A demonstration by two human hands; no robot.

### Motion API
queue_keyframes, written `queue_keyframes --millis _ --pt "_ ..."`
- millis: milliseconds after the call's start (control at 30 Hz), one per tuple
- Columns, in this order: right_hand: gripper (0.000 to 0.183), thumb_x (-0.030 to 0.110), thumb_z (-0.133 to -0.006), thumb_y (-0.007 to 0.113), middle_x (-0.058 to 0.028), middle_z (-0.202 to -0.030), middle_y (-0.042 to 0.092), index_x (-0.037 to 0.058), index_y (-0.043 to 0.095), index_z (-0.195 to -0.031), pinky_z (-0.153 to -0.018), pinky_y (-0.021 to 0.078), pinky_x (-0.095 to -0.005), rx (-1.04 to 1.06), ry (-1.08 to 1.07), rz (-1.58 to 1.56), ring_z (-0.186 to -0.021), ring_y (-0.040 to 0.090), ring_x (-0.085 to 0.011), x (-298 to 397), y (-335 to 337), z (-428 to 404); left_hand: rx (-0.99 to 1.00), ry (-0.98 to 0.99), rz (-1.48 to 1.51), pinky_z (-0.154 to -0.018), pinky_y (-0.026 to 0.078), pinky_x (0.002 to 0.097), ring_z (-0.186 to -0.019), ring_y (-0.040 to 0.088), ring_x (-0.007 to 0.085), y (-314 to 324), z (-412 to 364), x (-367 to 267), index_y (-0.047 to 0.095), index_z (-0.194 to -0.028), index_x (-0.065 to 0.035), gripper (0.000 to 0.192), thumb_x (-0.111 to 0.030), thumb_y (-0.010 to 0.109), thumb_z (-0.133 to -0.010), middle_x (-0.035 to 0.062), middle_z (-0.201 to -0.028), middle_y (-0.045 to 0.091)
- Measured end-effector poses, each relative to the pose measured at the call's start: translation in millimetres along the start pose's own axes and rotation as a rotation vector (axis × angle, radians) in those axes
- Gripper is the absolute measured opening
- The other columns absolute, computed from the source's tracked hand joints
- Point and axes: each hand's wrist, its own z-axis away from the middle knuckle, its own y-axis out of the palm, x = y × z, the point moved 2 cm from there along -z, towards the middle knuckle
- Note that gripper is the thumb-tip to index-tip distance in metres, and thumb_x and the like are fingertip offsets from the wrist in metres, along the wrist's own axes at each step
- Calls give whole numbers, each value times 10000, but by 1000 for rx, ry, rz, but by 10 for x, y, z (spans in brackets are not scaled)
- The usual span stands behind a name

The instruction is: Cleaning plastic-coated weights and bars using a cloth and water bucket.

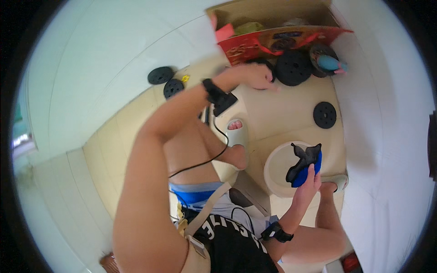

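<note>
My right hand (309,182) grips a black and blue padded fabric piece (305,163) by its lower edge. That piece is held above a whitish round bucket (273,182) and covers part of its opening. Stretched far forward, my left hand (257,76) is blurred, with its fingers curled beside a dark object (263,63) in front of a red cardboard box (239,49). Whether the fingers hold that object is unclear. Just to the right of this hand, a large black disc with holes (293,68) leans near the box.
Another black disc (325,115) lies by the right wall, and two more discs (160,75) lie at left near a small yellow item (185,78). A blue object (327,63) rests on a dark round item (315,70). A black cable (205,162) crosses my left leg.
</note>
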Motion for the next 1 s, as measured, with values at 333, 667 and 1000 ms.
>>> queue_keyframes --millis 333,667,1000 --pt "371 224 -1037 573 -55 -1156 667 -25 596 -1312 -901 490 -277 232 -76 143 -1020 624 -131 -5 326 219 -778 -479 401 -795 599 365 -1001 675 279 -1509 4117 1191 616 -1265 58 644 -519 534 -993 204 -1142 680" --pt "359 252 -1025 601 -32 -1076 659 -22 624 -1257 -826 470 -265 203 -109 517 -937 572 -107 151 520 468 -321 -1028 847 -604 608 413 -860 720 341 2471 2493 3986 657 -1049 132 651 -486 698 -847 284 -1060 668" --pt "254 195 -1019 586 -9 -905 626 -22 636 -1139 -758 453 -268 149 -85 694 -830 535 -106 28 419 578 -928 -1611 1827 -806 580 630 -1088 621 431 4434 2345 3997 513 -1372 70 940 -663 697 -812 249 -1331 570"
